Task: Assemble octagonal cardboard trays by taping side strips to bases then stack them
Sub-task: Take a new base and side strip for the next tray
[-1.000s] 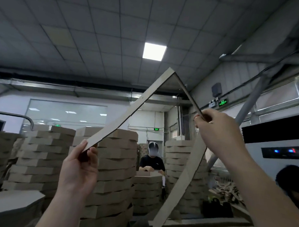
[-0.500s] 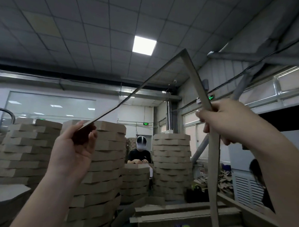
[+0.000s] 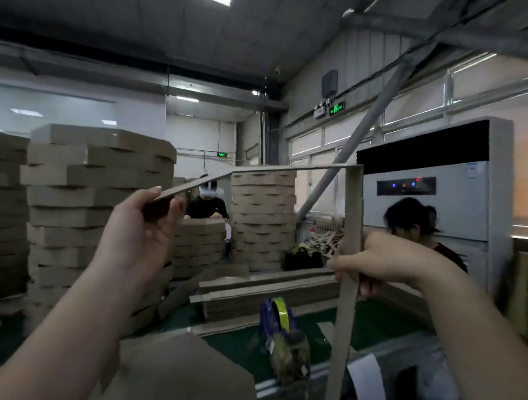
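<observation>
Stacks of finished trays (image 3: 99, 192) wall off the workshop behind a green table (image 3: 238, 347), where a pile (image 3: 268, 290) of flat cardboard lengths and a tape dispenser (image 3: 281, 330) sit within easy reach. One strip (image 3: 351, 218) is held up in the air, clear of the table. The left hand (image 3: 134, 233) pinches its end, thumb on top and fingers beneath, and the right hand (image 3: 384, 262) has its fingers curled round the part that hangs down. Between them the strip turns a sharp corner at a crease, so the hands seem spaced to work the folds and shape it into a wall. A base (image 3: 173, 374) lies low in the foreground, just under the left forearm — probably waiting for this strip to be wrapped round its edge and taped — with the dispenser beside it for that step
</observation>
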